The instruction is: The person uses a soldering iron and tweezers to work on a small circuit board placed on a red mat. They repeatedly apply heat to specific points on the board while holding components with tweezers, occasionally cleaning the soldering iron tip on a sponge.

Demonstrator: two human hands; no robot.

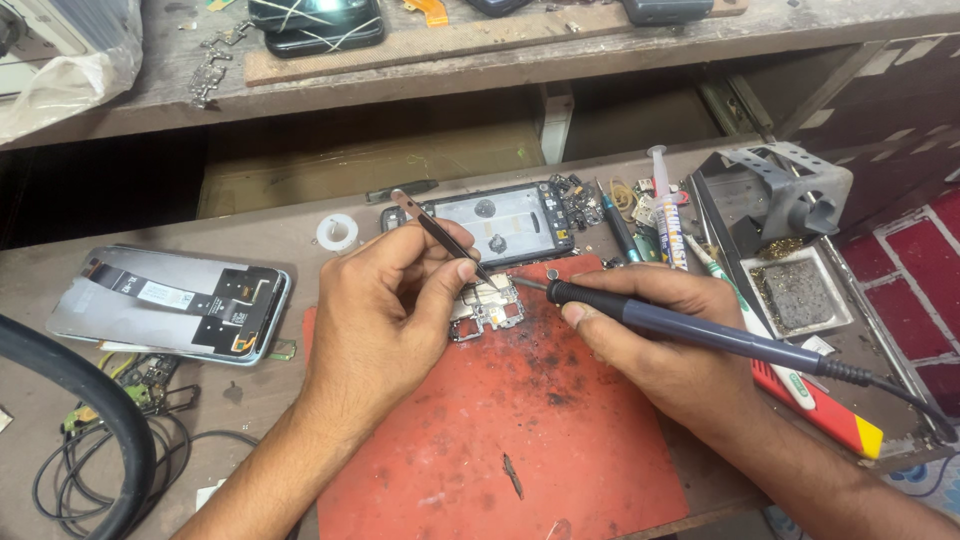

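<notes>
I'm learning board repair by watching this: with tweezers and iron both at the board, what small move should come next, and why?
Probably ease the soldering iron tip down onto the spot by the tweezers. The right hand aims the tip at the small circuit board on the red mat, and the left hand has the tweezer points there; whether they touch yet is unclear.

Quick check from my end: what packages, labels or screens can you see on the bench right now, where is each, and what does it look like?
Syringe tube: behind the right hand, upright-slanted, white with a printed coloured label.
Phone panel: left of the left hand, lying flat, grey with a black ribbon strip and white sticker.
Phone frame: behind the red mat, black rim, pale inner plate.
Plastic bag: top-left shelf, crumpled, clear-white.
</notes>
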